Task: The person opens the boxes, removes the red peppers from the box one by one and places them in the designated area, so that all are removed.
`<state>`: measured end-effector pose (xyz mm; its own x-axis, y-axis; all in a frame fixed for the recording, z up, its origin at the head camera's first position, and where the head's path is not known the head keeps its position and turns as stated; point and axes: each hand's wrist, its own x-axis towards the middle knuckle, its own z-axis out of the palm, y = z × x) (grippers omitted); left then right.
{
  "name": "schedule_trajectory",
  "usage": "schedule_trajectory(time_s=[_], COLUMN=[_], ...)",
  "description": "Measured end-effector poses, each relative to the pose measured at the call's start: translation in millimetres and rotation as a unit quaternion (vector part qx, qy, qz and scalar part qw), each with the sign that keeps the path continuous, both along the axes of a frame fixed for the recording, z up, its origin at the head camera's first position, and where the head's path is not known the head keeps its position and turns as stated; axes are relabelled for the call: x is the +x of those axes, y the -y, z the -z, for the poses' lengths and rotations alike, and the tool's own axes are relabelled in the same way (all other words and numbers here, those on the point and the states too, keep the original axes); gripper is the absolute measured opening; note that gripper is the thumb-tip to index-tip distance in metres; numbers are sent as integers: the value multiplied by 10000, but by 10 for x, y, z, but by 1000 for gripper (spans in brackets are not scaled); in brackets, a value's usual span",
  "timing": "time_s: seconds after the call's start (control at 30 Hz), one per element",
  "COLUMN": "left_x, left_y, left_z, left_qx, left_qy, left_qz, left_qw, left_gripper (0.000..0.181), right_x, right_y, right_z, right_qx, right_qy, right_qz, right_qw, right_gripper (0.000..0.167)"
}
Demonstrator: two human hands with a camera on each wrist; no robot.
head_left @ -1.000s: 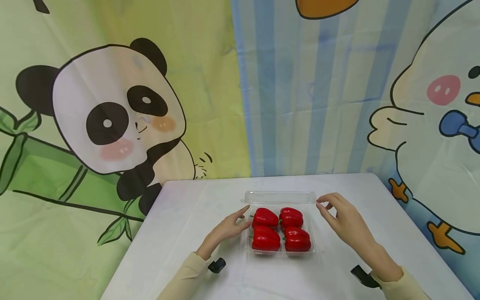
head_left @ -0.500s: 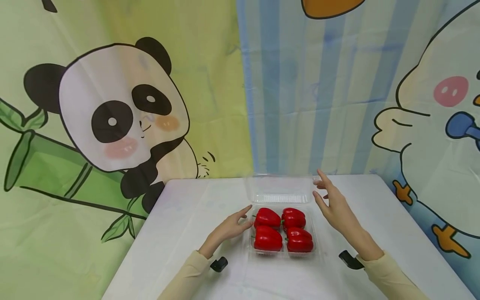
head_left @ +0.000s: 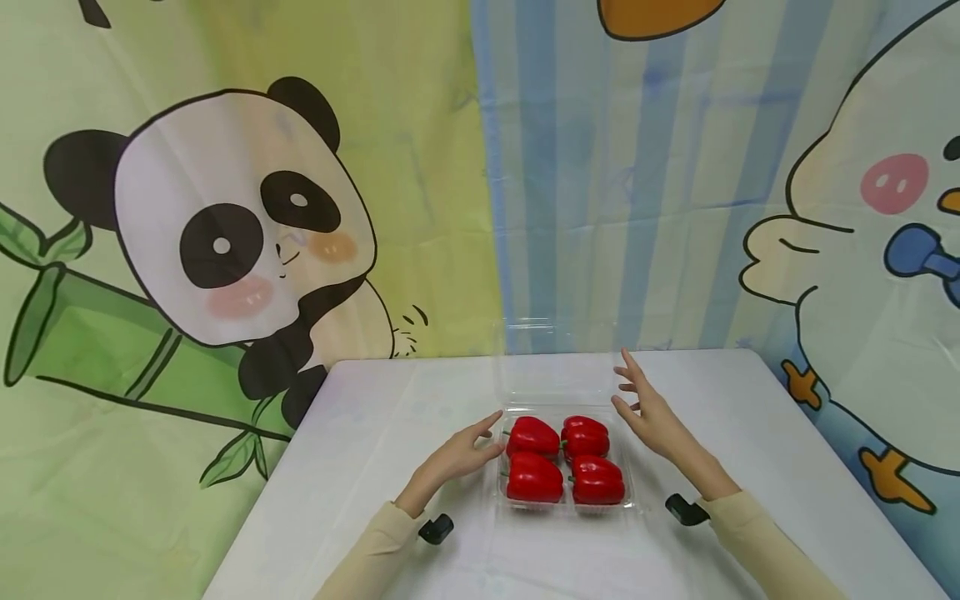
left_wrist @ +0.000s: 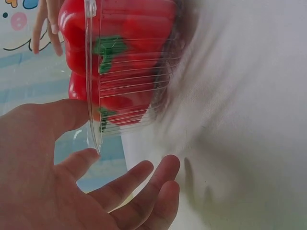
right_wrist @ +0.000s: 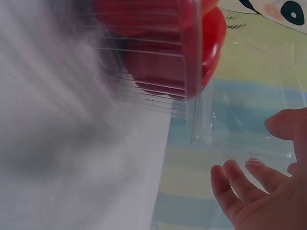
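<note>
Several shiny red bell peppers (head_left: 534, 477) with green stems lie in a clear plastic clamshell box (head_left: 566, 507) on the table. Its see-through lid (head_left: 557, 379) stands raised at the back, hard to make out against the backdrop. My left hand (head_left: 459, 454) is at the box's left side. In the left wrist view, thumb and forefinger touch the rim (left_wrist: 94, 132) near a corner, while the other fingers (left_wrist: 163, 177) extend loosely. At the lid's right edge is my right hand (head_left: 651, 421), its fingers spread. The right wrist view places these fingers (right_wrist: 228, 184) beside the lid's edge; contact is unclear.
A white table (head_left: 390, 400) carries the box near its middle. Behind it hangs a cloth backdrop with a panda (head_left: 247, 225), blue stripes and a white bird (head_left: 877, 333). A black wrist device (head_left: 437, 528) sits below each hand.
The lid has swung up and back from a lower tilt. My right hand has moved from its edge, spread its fingers and shifted left. The left hand stays at the box's side.
</note>
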<state>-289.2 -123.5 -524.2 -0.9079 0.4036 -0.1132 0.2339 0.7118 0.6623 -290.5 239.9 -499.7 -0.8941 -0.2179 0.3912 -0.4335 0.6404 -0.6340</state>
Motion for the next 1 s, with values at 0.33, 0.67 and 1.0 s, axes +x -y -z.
schedule_trajectory(time_s=[0.33,0.67,1.0], left_x=[-12,-13,-18], left_y=[8,14,27], left_z=[-5,5,-12], left_qx=[-38,-38,-75], left_qy=[-90,-36,72], left_qz=[93,62,119], left_qw=[9999,10000,9999], left_gripper=[65,64,66], right_x=[-219,-359,-396], right_y=[-10,-34,-65], right_z=[122,219,279], right_qx=[-198,-351,-286], right_qy=[554,1007,1705], right_qz=[-62,-191,-236], right_qw=[9983,9941,9847], right_gripper=[75,66,68])
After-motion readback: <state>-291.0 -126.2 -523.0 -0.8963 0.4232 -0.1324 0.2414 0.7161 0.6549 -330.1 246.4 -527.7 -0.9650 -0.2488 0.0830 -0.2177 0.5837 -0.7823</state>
